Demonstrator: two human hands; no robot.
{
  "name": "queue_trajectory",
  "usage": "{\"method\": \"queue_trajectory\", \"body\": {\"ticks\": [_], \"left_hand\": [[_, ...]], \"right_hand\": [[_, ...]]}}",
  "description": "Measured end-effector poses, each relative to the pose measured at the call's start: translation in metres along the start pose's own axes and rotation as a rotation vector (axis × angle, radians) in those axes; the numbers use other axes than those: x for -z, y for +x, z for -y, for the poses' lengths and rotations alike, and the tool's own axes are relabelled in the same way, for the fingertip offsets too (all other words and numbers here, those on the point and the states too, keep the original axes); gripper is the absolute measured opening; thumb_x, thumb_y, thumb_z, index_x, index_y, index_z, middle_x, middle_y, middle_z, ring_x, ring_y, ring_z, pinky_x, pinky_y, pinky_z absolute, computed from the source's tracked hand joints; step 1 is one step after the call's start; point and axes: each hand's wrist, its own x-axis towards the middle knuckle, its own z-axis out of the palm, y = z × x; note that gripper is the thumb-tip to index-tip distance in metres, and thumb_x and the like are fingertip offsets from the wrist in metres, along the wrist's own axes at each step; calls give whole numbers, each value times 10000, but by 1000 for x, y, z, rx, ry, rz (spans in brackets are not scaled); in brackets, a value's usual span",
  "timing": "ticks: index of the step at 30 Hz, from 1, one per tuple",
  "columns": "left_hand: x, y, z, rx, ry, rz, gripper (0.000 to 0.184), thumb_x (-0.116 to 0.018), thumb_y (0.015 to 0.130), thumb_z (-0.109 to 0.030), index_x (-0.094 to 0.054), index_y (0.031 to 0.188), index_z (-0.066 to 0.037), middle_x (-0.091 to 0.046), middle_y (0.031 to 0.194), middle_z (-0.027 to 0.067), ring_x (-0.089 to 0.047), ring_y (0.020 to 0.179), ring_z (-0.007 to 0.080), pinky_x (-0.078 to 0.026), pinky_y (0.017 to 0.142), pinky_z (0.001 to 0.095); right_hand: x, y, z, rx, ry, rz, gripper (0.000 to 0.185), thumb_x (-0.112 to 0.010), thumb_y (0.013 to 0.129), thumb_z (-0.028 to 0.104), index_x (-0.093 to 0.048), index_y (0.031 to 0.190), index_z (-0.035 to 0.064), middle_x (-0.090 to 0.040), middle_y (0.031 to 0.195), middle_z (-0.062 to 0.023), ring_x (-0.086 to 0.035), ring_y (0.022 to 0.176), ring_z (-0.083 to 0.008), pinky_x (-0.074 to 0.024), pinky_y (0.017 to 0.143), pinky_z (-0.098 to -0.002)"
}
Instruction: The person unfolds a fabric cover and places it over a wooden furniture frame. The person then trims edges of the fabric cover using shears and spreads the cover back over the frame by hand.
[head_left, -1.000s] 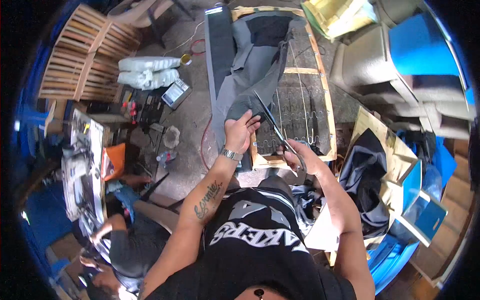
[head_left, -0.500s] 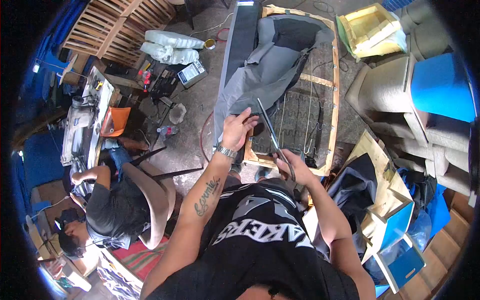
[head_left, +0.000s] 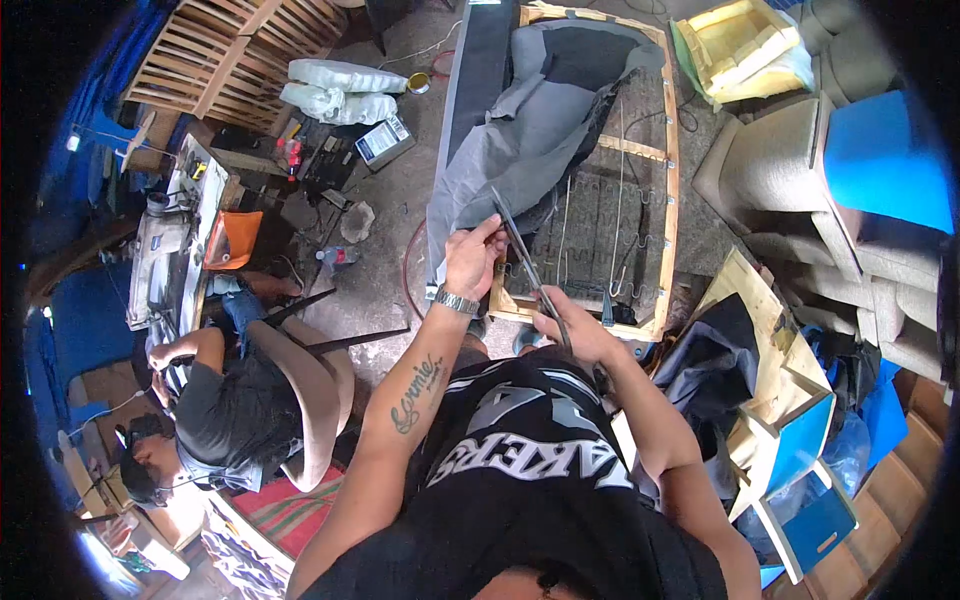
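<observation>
My right hand point(head_left: 580, 325) is closed around the handles of long-bladed scissors point(head_left: 522, 245). The blades point up and to the left, with their tip over the grey fabric point(head_left: 520, 155). Beside the blades my left hand point(head_left: 474, 258), with a metal watch on the wrist, pinches the fabric's near edge between thumb and fingers. That fabric lies loose and folded across a wooden frame point(head_left: 664, 200), covering its left and far parts. Zigzag metal springs point(head_left: 590, 245) show in the uncovered part of the frame.
At the left a co-worker point(head_left: 235, 410) sits by a sewing machine point(head_left: 160, 250). Beige upholstered pieces point(head_left: 770, 170) are stacked at the right. Nearer on that side are wooden panels point(head_left: 735, 290) with dark cloth point(head_left: 715, 350). A box point(head_left: 385, 143) and white bundles point(head_left: 340, 92) lie on the floor.
The scissors have shifted slightly left, closer to my left hand. My left fingers have drawn together on the fabric edge. My right hand has moved a little left.
</observation>
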Motion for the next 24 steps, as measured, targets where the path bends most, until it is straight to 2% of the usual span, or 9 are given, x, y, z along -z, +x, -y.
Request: {"method": "queue_trajectory", "body": {"ticks": [5, 9, 12, 15, 20, 21, 24], "left_hand": [[-3, -6, 5, -7, 30, 15, 111, -635, 797, -90, -594, 766, 9, -589, 685, 70, -541, 580, 129, -412, 515, 217], [-6, -4, 5, -26, 34, 26, 155, -639, 794, -129, -589, 719, -3, -589, 658, 74, -536, 555, 135, -388, 486, 228], [-8, -6, 3, -21, 38, 17, 167, -640, 789, -132, -590, 692, -7, -590, 647, 79, -539, 553, 144, -385, 488, 236], [-9, -5, 3, -29, 1, 27, 144, -635, 788, -111, -595, 700, -4, -595, 655, 86, -551, 566, 150, -406, 510, 237], [-7, 5, 4, -89, -64, 26, 101, -622, 787, -67, -601, 720, 5, -601, 677, 95, -577, 604, 169, -467, 570, 265], [-1, 10, 5, -94, -59, 82, 88, -612, 790, -60, -603, 742, 13, -603, 696, 102, -584, 630, 176, -481, 597, 284], [-5, 1, -2, 37, -28, 143, 87, -606, 792, -60, -597, 745, 13, -597, 695, 102, -582, 642, 179, -480, 607, 289]], "right_hand": [[2, 13, 10, -88, -2, 6, 530, -543, 864, 431, -419, 1159, 8, -557, 937, -158, -520, 865, -211, -415, 811, -338], [4, 11, 25, -67, 56, -24, 531, -528, 867, 448, -434, 1146, 6, -544, 971, -167, -511, 901, -212, -412, 814, -334], [2, 11, 28, -134, 81, -66, 527, -565, 833, 478, -480, 1050, 6, -540, 779, -108, -520, 690, -156, -431, 609, -304], [-4, 10, 25, -104, 133, -133, 492, -596, 813, 469, -507, 966, 10, -503, 640, -60, -482, 549, -115, -394, 489, -284], [-6, 2, 25, -125, 124, -156, 401, -626, 820, 378, -516, 922, 6, -484, 571, -31, -460, 479, -96, -375, 441, -260], [-7, -1, 25, -128, 132, -159, 387, -629, 822, 360, -516, 922, 4, -483, 565, -29, -458, 472, -94, -374, 436, -257], [-9, 0, 21, -121, 149, -184, 322, -611, 832, 321, -531, 950, 33, -470, 591, 17, -451, 464, -67, -350, 413, -229]]}}
